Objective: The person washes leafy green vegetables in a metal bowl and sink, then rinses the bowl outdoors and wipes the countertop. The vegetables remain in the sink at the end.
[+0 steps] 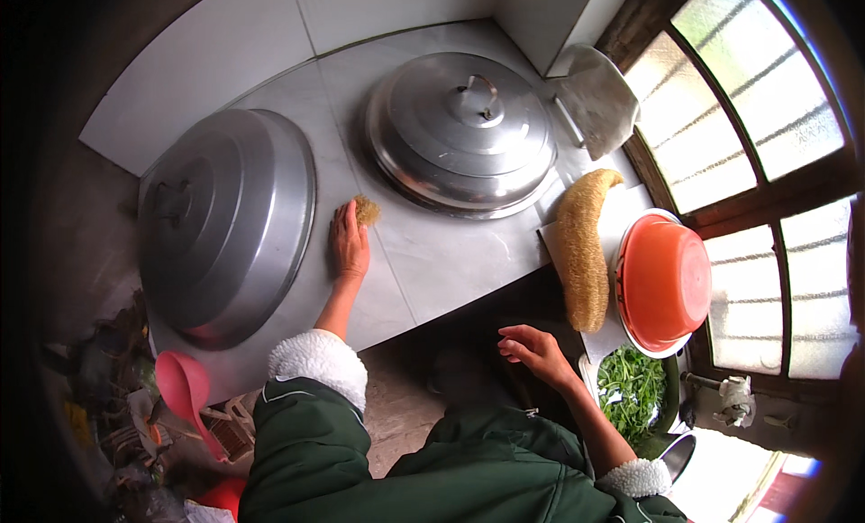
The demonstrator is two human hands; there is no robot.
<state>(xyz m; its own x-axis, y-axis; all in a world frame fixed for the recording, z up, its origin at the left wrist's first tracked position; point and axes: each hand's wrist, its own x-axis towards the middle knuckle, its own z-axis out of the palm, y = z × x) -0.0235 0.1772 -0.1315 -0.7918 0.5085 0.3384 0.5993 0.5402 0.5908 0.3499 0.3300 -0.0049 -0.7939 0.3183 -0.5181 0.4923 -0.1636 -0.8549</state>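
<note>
On the grey tiled counter [399, 266], my left hand [351, 242] holds a small piece of loofah [367, 211] pressed to the surface. That hand lies between two large domed metal lids, a duller one [236, 219] at the left and a shinier one with a loop handle [459, 138] farther back. My right hand [537, 354] hangs in the air off the counter's front edge, its fingers loosely curled, and nothing shows in it. A long dried loofah [584, 253] lies at the right, beside an upside-down orange plastic basin [665, 283].
Leafy greens [628, 384] sit in a container below the basin. A pink plastic ladle [182, 384] is at the counter's left front corner. White tiled walls [399, 9] rise behind, and a wood-framed window [770, 178] is at the right. Mixed clutter [128, 401] lies at lower left.
</note>
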